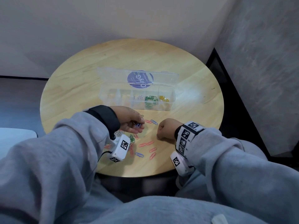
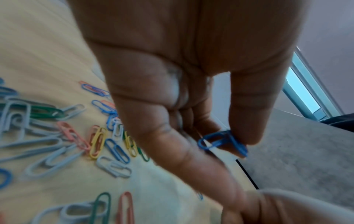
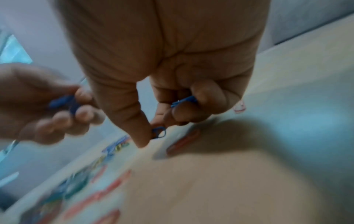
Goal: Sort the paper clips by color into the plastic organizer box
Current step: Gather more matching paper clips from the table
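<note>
Head view shows my left hand [image 1: 129, 121] hovering just above the table [image 1: 113, 62], fingers curled in toward the thumb around a small bunch of blue clips [image 1: 137, 125]. From the left wrist camera, my left thumb and a fingertip [image 2: 247, 121] pinch those blue clips [image 2: 223, 140], the other fingers loosely bent alongside. My right hand [image 1: 166, 129] sits at 3 o'clock from the left, knuckles up, fingers tucked into a near fist with its lower edge on the wood. The right wrist camera is blurred, but I can make out one blue clip [image 3: 184, 100] trapped under my curled fingers and another [image 3: 159, 132] nipped between thumb tip and forefinger, close to the tabletop. The two hands are near each other but apart.

Between and just beyond my hands lie a loose blue clip [image 1: 154, 122] and a pink one [image 1: 148, 121]. Toward 6 o'clock from the left hand the remaining pile [image 1: 142, 146] spreads over the table: mostly pink, with a few green, blue and white ones, some hidden under my wrist camera [image 1: 119, 147].

At 12 o'clock from my hands stands the clear organizer box [image 1: 137, 96], lid [image 1: 139, 76] open and laid back. Its right-end compartment holds yellow clips [image 1: 163, 98], the next one left holds green [image 1: 151, 100], and the next holds pale clips [image 1: 139, 97] that I cannot tell the colour of.
</note>
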Available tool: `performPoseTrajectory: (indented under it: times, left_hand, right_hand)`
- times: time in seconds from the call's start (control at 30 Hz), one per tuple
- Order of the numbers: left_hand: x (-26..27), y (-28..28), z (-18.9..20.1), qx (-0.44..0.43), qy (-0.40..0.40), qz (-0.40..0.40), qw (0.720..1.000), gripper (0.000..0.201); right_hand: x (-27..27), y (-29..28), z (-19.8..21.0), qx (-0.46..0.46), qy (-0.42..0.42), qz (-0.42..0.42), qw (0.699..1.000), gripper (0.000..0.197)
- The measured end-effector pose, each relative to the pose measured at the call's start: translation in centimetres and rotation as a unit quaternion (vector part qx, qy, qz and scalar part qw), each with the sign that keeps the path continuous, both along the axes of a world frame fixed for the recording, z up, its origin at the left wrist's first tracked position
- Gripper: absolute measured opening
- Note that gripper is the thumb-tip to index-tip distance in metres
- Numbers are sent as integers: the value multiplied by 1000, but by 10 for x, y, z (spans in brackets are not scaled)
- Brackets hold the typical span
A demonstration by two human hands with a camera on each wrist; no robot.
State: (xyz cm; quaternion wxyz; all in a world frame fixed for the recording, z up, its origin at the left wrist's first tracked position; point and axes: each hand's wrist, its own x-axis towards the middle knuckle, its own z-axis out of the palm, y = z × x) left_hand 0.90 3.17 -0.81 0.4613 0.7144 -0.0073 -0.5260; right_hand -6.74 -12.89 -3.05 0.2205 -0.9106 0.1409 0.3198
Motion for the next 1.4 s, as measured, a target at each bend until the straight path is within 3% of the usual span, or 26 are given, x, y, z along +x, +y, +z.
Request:
performPoseTrajectory:
  times: [0.1,0.17,0.3,0.5,0.6,0.77,0.9,0.97,1.07,1.2,1.3,1.4]
  left_hand:
    - [-5,-5,0,53,-33,-35,997,20]
    - [-11,-11,2,105,-101,-124,982,15]
    - [-27,-18,1,203,-239,-366,876,11]
    - [-37,-21,-8,210,-256,-476,814,19]
    - [-39,-22,-10,200,-248,-509,799,20]
    - [-42,-23,-15,197,-283,-531,774,14]
    - [-39,-20,-21,205,-272,-514,788,16]
    - [-36,-15,-21,199,-259,-485,811,18]
    - [-28,-6,-14,161,-252,-401,866,18]
    - [-10,6,3,113,-269,-287,912,21]
    - [2,16,11,48,-225,-173,958,24]
    - [12,25,16,-12,-182,-64,981,27]
  right_hand:
    - [2,-11,7,150,19,-130,980,11]
    - [4,-19,6,225,42,-215,949,18]
    - [5,-28,4,280,30,-329,902,25]
    - [3,-32,-2,341,22,-367,865,19]
    - [4,-32,-1,330,0,-338,881,21]
    - [8,-23,10,205,-76,-202,955,11]
    - [15,-11,11,107,-94,-148,979,20]
    - [20,-4,9,42,-93,-112,988,21]
    - [28,-1,4,-14,-77,-54,995,8]
    - [34,5,1,-39,-29,-17,999,4]
    - [37,7,-1,-81,1,20,996,34]
    - [33,5,5,-66,6,19,998,28]
